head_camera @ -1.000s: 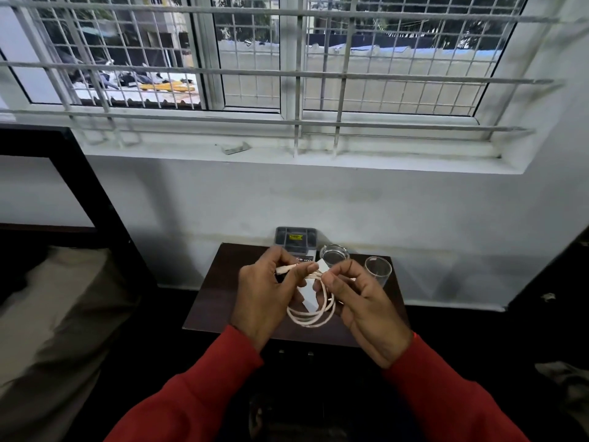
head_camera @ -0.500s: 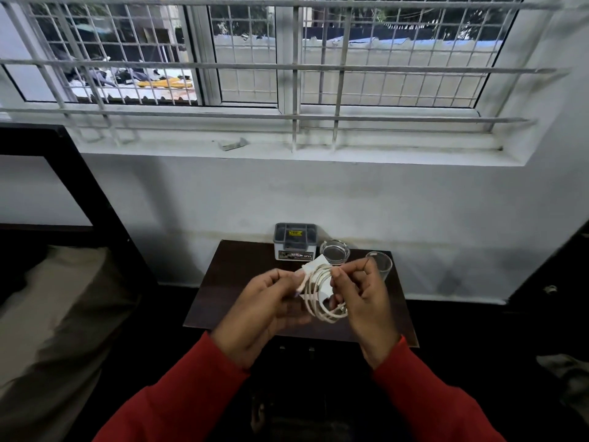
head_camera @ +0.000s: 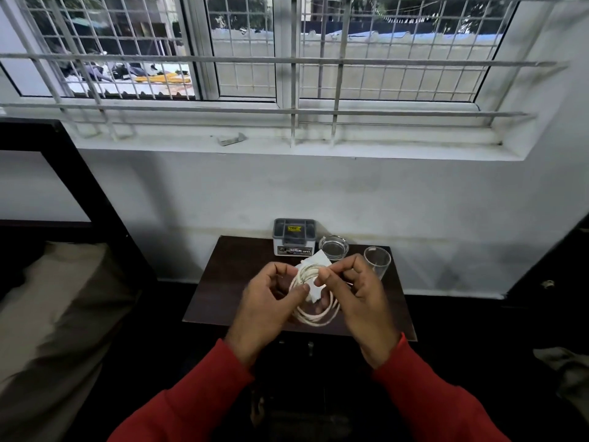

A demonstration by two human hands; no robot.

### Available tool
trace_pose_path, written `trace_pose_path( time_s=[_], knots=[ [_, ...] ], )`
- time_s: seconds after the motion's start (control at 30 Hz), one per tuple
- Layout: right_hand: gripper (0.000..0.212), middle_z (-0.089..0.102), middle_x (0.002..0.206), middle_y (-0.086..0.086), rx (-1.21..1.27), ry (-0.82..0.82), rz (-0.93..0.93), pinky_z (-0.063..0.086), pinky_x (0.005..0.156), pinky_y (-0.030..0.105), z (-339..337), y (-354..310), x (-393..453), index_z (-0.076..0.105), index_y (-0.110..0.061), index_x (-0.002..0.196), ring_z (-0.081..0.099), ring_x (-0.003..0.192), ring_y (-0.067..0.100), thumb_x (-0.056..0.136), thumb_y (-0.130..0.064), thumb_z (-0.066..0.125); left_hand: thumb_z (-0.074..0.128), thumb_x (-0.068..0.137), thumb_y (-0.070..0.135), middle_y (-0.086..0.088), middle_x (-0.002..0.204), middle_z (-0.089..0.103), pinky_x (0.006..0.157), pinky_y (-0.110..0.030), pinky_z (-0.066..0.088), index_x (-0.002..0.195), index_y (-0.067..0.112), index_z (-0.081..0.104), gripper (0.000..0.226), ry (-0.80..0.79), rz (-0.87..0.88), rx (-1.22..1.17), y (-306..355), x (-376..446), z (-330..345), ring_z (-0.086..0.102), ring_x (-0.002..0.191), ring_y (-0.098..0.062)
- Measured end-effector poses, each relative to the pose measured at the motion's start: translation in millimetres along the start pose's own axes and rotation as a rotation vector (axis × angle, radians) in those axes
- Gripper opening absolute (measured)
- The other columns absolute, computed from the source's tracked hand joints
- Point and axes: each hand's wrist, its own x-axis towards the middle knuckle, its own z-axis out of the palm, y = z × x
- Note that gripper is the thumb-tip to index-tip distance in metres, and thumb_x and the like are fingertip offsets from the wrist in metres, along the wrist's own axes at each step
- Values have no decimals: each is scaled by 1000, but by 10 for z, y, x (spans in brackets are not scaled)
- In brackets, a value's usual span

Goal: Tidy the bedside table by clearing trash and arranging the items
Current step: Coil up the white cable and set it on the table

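Holding a coiled white cable above the dark desk, both hands meet at the centre of the view. Left hand: thumb and curled fingers pinched closed on the 9 o'clock side of the coil. Right hand: thumb and forefinger closed on the coil's 1 o'clock edge, remaining fingers folded behind the loops. The coil hangs in several stacked loops between the two grips, clear of the desk surface. Behind the loops, a piece of white paper shows; whether it lies on the desk or is held with the cable cannot be told.

At 12 o'clock from the hands, a grey lidded box with a yellow label stands at the far edge of the desk, against the wall. Just beside it, toward 1 o'clock, sits a low clear glass dish. At 2 o'clock from the hands, a clear drinking glass stands upright near the desk's right edge, apart from the dish. Red sleeves cover both forearms. A bed with a dark frame lies at 9 o'clock; a barred window fills the top of the view, with a small flat object on its sill.
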Motion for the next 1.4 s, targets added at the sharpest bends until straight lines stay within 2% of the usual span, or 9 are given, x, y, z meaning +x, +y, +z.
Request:
trace_pose_path(
  time_s=[0.07, 0.17, 0.37, 0.5, 0.63, 0.83, 1.0, 1.23, 1.4],
  knots=[
    [7, 72, 85, 21, 88, -51, 51, 57, 67, 37, 26, -45, -13, 60, -12, 89, 68, 72, 25, 91, -14, 67, 71, 86, 31, 11, 78, 66, 62, -17, 49, 100, 25, 67, 16, 69, 270, 387, -40, 34, -69, 62, 68, -2],
    [19, 72, 88, 20, 206, -115, 135, 56, 78, 52, 53, -100, -31, 61, -9, 96, 67, 75, 31, 86, -22, 70, 48, 87, 50, 10, 94, 53, 65, -37, 54, 104, 26, 62, 33, 73, 379, 734, -83, 32, -100, 60, 78, -15],
    [26, 68, 90, 18, 210, -94, 127, 55, 81, 48, 11, -69, -12, 60, -6, 103, 67, 79, 31, 84, -16, 72, 57, 95, 30, 10, 115, 58, 79, -25, 51, 108, 20, 64, 18, -27, 487, 511, -234, 110, -188, 61, 94, -3],
    [14, 72, 85, 10, 243, 15, 156, 57, 67, 37, -39, 34, 32, 68, -15, 91, 65, 73, 23, 80, -23, 73, 61, 96, 50, 14, 110, 71, 76, -18, 54, 130, 33, 59, 38, -277, 366, 284, -284, 84, -228, 70, 95, -5],
    [10, 74, 80, 7, 291, 42, 170, 60, 59, 29, -37, 159, 65, 72, -18, 87, 70, 65, 16, 84, -26, 69, 51, 101, 50, 8, 96, 73, 63, -28, 58, 140, 41, 54, 41, -225, 323, 210, -360, 77, -226, 65, 67, -5],
    [17, 76, 87, 10, 333, 18, 212, 60, 61, 32, 1, 346, 185, 69, -12, 93, 74, 72, 22, 96, -26, 59, 57, 98, 46, -1, 72, 72, 43, -23, 48, 119, 44, 69, 24, -85, 229, 122, -427, 178, -261, 64, 52, -12],
    [25, 75, 98, 11, 300, 17, 319, 60, 65, 33, 67, 635, 355, 67, -14, 96, 74, 79, 27, 86, -38, 65, 60, 101, 30, -16, 69, 71, 39, -30, 49, 114, 36, 73, 20, -16, 67, 19, -659, 404, -397, 64, 51, -30],
    [28, 69, 88, 17, 173, 103, 499, 61, 66, 42, -64, 1435, 554, 63, -5, 99, 69, 68, 29, 99, -31, 53, 53, 103, 10, -14, 78, 61, 37, -27, 53, 128, -2, 62, 29, 173, -232, -137, -1252, 1175, -660, 61, 44, -12],
    [32, 67, 84, 16, -11, 98, 556, 53, 56, 34, -144, 1879, 693, 65, -1, 98, 63, 62, 21, 101, -29, 49, 44, 106, 9, -14, 74, 49, 33, -25, 51, 137, -6, 48, 34, 306, -412, -150, -1763, 1915, -798, 54, 30, -5]
  ],
)
